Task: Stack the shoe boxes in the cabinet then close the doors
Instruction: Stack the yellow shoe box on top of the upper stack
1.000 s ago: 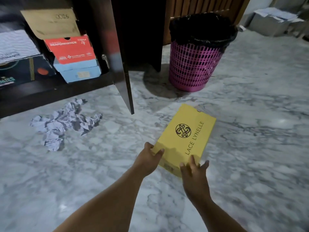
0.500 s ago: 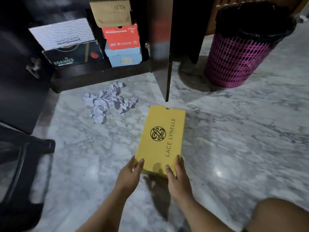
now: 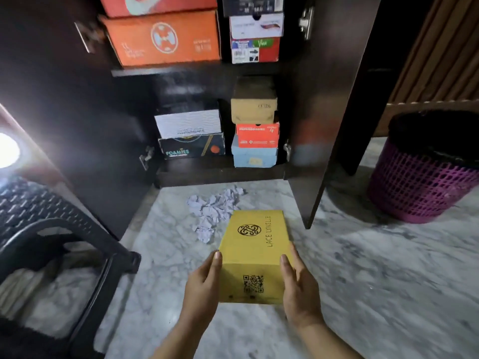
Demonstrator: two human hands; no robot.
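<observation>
Left hand (image 3: 204, 286) and right hand (image 3: 300, 288) clasp the yellow shoe box (image 3: 255, 255) between them, carrying it toward the open cabinet (image 3: 318, 125); next, probably setting it atop a stack.

Cabinet (image 3: 223, 174) open, both doors swung wide; right door (image 3: 326, 125) juts out over floor, its lower corner just right of the yellow box (image 3: 255, 244). Lower shelf: left stack of two boxes (image 3: 190, 134) has dark free room above it, up to the shelf board; right stack of three boxes (image 3: 255, 136) reaches nearly to that board. Upper shelf packed with boxes (image 3: 166, 38). Crumpled paper (image 3: 213, 211) lies on floor between yellow box and cabinet base. Black chair (image 3: 59, 242) crowds the left side, pink bin (image 3: 420, 180) stands right, beyond the door. Marble floor (image 3: 375, 281) open to the right.
</observation>
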